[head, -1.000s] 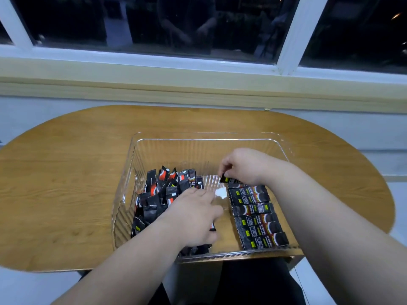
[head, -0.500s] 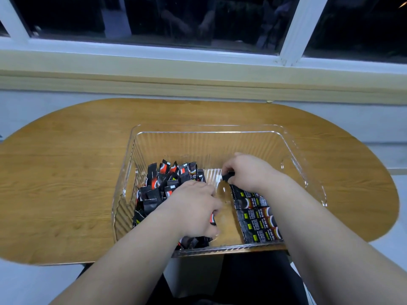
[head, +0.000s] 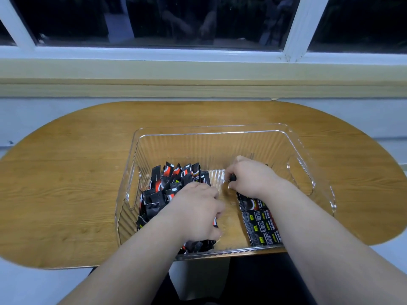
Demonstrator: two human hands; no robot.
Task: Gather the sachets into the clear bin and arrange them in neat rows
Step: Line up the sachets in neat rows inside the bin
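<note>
A clear ribbed bin (head: pixel 220 142) stands on the wooden table. In its left half lies a loose heap of black and red sachets (head: pixel 163 188). Along the right side of its floor, several sachets lie flat in a row (head: pixel 262 225). My left hand (head: pixel 196 210) is down on the heap, its fingers curled round a sachet with a red edge. My right hand (head: pixel 251 179) is at the far end of the row and pinches a black sachet there. Both forearms hide parts of the sachets.
The oval wooden table (head: pixel 66 186) stands against a wall under a window sill (head: pixel 198 84). The bin's near wall sits at the table's front edge. A bare strip of bin floor (head: pixel 229 219) runs between the heap and the row.
The view has shifted a little, so the bin sits lower in the frame. My right hand has stayed at the far end of the row and covers more of it. My left hand stays on the heap.
</note>
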